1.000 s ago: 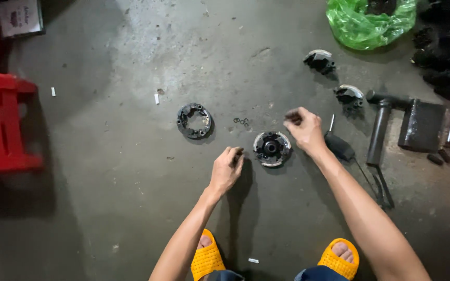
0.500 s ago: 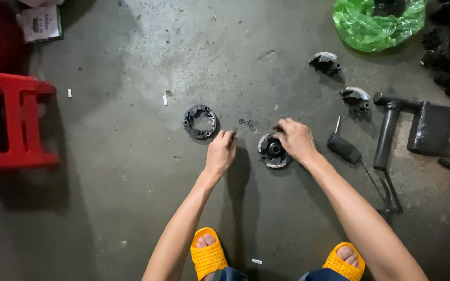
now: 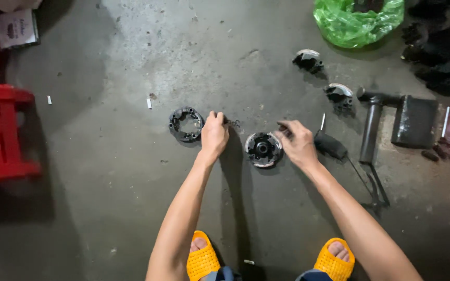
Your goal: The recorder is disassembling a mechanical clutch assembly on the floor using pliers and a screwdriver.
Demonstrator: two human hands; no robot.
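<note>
On the floor, round hub (image 3: 263,150) lies flat beside right hand (image 3: 298,143).

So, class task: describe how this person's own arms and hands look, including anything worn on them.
Both arms are bare from the frame's lower edge to the hands, with no sleeves in view. The left hand and right hand wear no gloves, and no watch, ring or bracelet shows. The forearms are slim. Whether the fingers carry grime is too small to tell.
</note>
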